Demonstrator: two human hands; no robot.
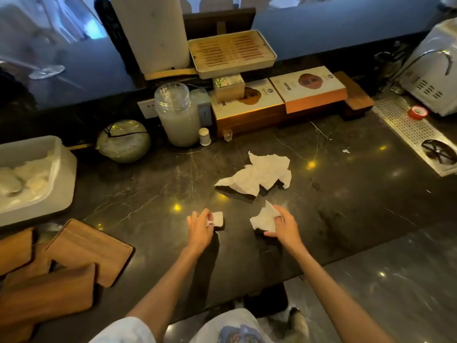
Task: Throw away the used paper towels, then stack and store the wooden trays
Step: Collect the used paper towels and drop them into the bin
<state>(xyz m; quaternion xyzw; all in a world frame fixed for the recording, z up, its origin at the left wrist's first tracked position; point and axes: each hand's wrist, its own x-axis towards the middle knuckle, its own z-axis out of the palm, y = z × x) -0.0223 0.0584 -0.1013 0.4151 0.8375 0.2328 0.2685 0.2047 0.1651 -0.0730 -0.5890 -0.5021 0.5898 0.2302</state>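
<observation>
On the dark marble counter (346,194) my left hand (199,230) is closed on a small wad of white paper towel (217,218). My right hand (284,226) grips a larger crumpled paper towel (264,219) just above the counter. Beyond both hands lies a big crumpled paper towel (259,173), loose on the counter and touched by neither hand. Several wooden trays (91,251) lie overlapping in a loose heap at the near left edge of the counter.
A white plastic bin (61,184) with white contents stands at the left. At the back are a glass jar (178,115), a round green pot (123,141), boxes on a wooden stand (279,100) and a slatted tea tray (232,53). A metal drain grate (408,129) lies at the right.
</observation>
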